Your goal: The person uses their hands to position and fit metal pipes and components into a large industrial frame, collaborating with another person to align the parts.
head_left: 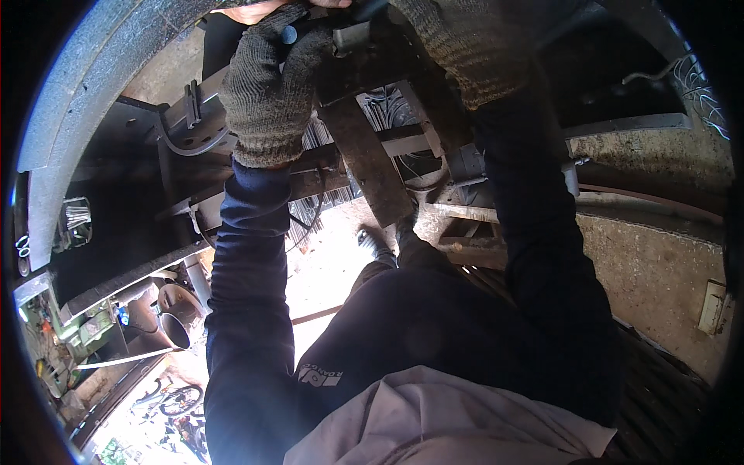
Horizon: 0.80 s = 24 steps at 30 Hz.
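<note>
My left hand (270, 89), in a worn grey-brown knit glove, reaches up to the top of the view with its fingers curled in. A small round bluish end (289, 35) shows between the fingers; the rest of what they close on is hidden. On the right, my right hand (473, 50) wears a matching glove, its fingers in shadow and partly cut off by the upper edge. A dark metal assembly (364, 74) lies between both hands, with a short bright metal piece (351, 37) on top. From it a flat steel bar (370, 167) slants down toward my feet.
Another person's bare hand (252, 11) is at the top edge beside my left glove. Curved metal panels (101, 85) arch along the left. Bundled thin rods (314, 213) lie below. A pipe (177, 329) stands lower left, and loose wire (701, 97) hangs far right.
</note>
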Each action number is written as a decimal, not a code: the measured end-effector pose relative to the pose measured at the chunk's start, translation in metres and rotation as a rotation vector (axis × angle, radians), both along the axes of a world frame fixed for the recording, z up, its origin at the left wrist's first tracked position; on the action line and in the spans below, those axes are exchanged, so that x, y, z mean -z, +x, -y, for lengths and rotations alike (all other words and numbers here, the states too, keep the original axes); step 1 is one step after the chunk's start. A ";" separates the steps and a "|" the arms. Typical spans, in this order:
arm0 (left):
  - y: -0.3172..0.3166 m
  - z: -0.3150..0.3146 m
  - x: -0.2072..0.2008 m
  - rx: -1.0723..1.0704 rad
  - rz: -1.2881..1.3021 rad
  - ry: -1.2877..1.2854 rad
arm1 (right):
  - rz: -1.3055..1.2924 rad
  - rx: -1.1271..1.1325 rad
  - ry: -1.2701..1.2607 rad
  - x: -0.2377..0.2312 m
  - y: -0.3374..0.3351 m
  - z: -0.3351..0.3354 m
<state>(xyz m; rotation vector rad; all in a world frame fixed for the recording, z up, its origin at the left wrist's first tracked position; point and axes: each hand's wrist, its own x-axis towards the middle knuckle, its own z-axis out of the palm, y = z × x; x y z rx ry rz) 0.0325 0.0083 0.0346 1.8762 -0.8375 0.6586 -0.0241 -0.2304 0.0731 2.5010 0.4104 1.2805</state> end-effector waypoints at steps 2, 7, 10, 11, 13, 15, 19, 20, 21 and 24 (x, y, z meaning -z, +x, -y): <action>-0.001 0.000 -0.003 -0.022 0.019 0.012 | 0.017 0.022 -0.023 -0.002 -0.001 -0.005; -0.001 0.000 -0.001 0.015 0.008 -0.049 | 0.022 -0.023 0.005 -0.005 -0.001 -0.007; -0.008 -0.001 -0.008 -0.043 -0.001 0.009 | 0.024 -0.056 0.034 -0.006 -0.001 -0.006; -0.007 -0.001 -0.008 -0.054 0.017 0.020 | 0.026 -0.062 0.044 -0.006 -0.001 -0.005; -0.007 -0.001 -0.007 -0.077 0.050 0.041 | 0.031 -0.075 0.059 -0.007 -0.003 -0.003; -0.006 -0.001 -0.009 -0.078 0.066 0.053 | 0.038 -0.096 0.079 -0.007 -0.003 -0.004; -0.005 -0.002 -0.004 -0.040 0.027 0.009 | -0.083 -0.160 0.333 -0.018 -0.007 -0.014; -0.005 -0.001 -0.005 -0.035 0.025 0.006 | -0.065 -0.131 0.251 -0.015 -0.006 -0.011; -0.005 0.000 -0.006 -0.031 0.023 0.003 | -0.047 -0.102 0.170 -0.011 -0.004 -0.007; -0.003 -0.001 -0.004 -0.083 0.095 0.056 | -0.058 -0.120 0.229 -0.008 -0.003 -0.009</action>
